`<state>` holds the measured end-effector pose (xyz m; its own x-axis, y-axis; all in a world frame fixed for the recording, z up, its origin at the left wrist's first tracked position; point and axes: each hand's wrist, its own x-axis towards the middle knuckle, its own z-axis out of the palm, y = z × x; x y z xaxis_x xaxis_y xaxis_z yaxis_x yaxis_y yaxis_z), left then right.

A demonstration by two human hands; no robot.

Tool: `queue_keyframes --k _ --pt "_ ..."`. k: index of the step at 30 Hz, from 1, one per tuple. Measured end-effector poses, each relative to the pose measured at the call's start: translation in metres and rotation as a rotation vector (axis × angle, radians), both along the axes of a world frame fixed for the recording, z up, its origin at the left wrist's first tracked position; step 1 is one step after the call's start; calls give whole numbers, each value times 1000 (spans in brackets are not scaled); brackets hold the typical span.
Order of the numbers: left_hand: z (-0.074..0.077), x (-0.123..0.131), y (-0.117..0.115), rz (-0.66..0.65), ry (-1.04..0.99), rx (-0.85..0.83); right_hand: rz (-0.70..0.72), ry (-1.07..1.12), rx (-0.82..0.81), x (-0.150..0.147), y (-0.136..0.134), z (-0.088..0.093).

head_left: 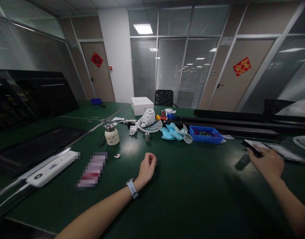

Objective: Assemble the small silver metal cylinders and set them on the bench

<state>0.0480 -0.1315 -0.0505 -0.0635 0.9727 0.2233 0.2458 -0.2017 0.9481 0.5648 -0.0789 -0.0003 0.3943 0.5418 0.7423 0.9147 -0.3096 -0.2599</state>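
Note:
My left hand (147, 167) rests on the green table, with a watch (132, 188) on its wrist. Its fingers are curled together, and whatever may be inside them is hidden. Off to the right, my right hand (268, 162) grips the near edge of a flat, dark-edged thing (252, 144) with a light face, tilted above the table. Its kind is unclear. Beside it lies another flat panel (287, 151). Beyond my left hand stand a small grey metal cylinder (147, 136), blue fan blades (171, 132) and a white fan housing (149, 119).
To the left are a cream jar (112, 136), an earbud (117, 156), a blurred-out flat item (92, 170) and a white power strip (52, 167). A blue tray (207, 139) of wires and a white box (142, 106) stand farther back. Long black bars (232, 127) cross the right.

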Motion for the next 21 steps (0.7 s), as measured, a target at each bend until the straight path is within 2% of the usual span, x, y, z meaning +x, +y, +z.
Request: queue_keyframes --k 1,2,4,6,8,10,13,16,21 --pt "0 0 0 1 1 1 86 4 51 -28 2 4" --pt "0 0 0 5 2 3 238 8 59 -62 5 7" --pt "2 1 -1 25 -2 8 614 62 17 -144 15 10" --pt "3 1 -1 54 -20 10 970 202 -217 -231 30 5" --pt "2 -1 -1 80 -52 7 1148 319 -408 -311 48 -8" --pt "1 -3 0 97 -87 0 1152 437 -494 -372 64 -23" --pt "-2 -6 2 138 -115 -16 1004 487 -539 -427 86 -38" --pt "-5 -7 5 167 -109 -13 930 438 -536 -449 102 -43" --pt "-7 -6 5 148 -79 -5 874 478 -537 -466 118 -41"
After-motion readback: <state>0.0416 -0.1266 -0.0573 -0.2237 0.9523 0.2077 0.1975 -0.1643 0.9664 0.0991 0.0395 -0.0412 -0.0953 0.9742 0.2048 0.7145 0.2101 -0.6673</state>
